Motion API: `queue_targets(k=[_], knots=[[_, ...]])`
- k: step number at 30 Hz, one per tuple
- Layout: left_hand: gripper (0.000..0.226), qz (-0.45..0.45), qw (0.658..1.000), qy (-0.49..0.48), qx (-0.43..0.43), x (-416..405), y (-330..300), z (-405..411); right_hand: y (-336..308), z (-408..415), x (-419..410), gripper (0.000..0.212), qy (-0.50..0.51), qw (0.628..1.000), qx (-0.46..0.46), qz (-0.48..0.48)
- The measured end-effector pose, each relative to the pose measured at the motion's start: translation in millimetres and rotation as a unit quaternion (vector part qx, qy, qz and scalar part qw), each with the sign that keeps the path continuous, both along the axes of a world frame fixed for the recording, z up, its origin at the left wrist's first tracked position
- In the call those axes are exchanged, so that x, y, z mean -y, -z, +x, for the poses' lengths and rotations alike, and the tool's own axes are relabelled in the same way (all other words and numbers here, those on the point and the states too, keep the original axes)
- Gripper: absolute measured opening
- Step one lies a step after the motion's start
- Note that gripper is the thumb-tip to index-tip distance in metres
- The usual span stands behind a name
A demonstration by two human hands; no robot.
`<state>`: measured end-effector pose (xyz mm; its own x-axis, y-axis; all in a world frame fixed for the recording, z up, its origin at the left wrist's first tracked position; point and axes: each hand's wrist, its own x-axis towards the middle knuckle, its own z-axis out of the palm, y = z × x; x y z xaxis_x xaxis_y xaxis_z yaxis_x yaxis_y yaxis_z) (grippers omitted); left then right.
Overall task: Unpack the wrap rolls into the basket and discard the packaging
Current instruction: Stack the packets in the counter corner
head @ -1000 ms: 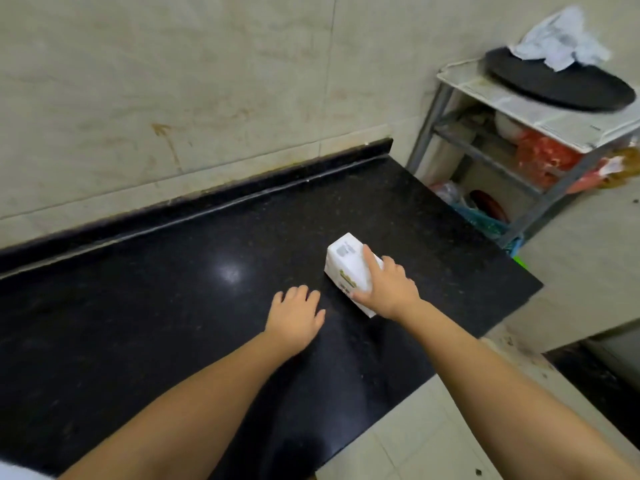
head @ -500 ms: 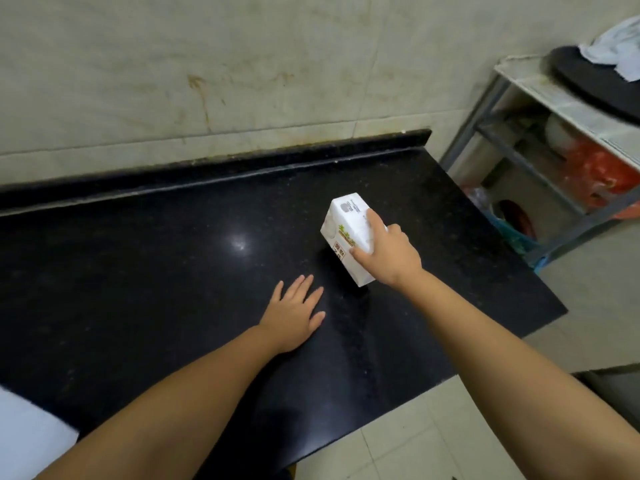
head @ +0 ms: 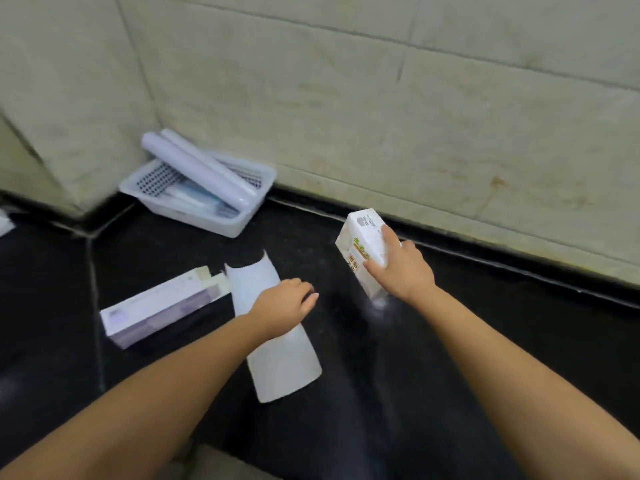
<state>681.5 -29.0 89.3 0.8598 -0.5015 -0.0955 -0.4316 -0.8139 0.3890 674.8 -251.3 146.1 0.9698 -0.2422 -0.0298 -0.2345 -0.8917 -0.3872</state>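
Note:
My right hand [head: 401, 268] grips a white box [head: 363, 242] with green print, held tilted just above the black counter [head: 485, 341]. My left hand [head: 287, 306] rests palm down, fingers loosely curled, on a flat white sheet of packaging [head: 280, 355]. To its left lies a long white and purple wrap box [head: 162, 306] with an open end flap. A clear perforated basket [head: 239, 223] sits in the back corner with two white wrap rolls [head: 201, 169] lying across it and other items underneath.
Tiled walls close off the back and the left corner. The counter's front edge runs along the bottom, with pale floor [head: 221, 465] below it. A white scrap [head: 5, 225] shows at the far left edge.
The view has swung left, bringing the basket, the long box and the white sheet into sight. My right hand still grips the white box; my left hand now lies on the sheet.

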Motion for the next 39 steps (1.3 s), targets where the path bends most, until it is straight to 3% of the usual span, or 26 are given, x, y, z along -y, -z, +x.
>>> queue_targets(k=[10,17,23,28,32,35,37,39], knots=[[0.033,0.005,0.974,-0.222,0.032,-320,-30,29,-25,97,-313,0.078,-0.211,0.974,0.078,0.036],[0.031,0.042,0.941,-0.337,0.013,-481,-14,34,4,133,-470,0.080,-0.295,0.950,-0.022,0.101],[0.038,0.071,0.901,-0.428,0.012,-553,9,91,47,173,-546,0.078,-0.278,0.929,-0.116,0.217],[0.050,0.105,0.874,-0.473,0.037,-599,22,150,76,210,-588,0.074,-0.262,0.916,-0.167,0.255],[0.043,0.163,0.873,-0.459,0.030,-626,38,189,88,227,-608,0.069,-0.234,0.907,-0.191,0.293],[0.036,0.168,0.884,-0.436,0.012,-635,51,199,90,232,-617,0.070,-0.231,0.924,-0.199,0.231],[0.032,0.113,0.889,-0.438,0.063,-636,53,197,88,236,-623,0.074,-0.249,0.933,-0.224,0.130],[0.029,0.042,0.886,-0.442,0.134,-636,46,192,84,238,-633,0.075,-0.255,0.921,-0.280,0.089]])
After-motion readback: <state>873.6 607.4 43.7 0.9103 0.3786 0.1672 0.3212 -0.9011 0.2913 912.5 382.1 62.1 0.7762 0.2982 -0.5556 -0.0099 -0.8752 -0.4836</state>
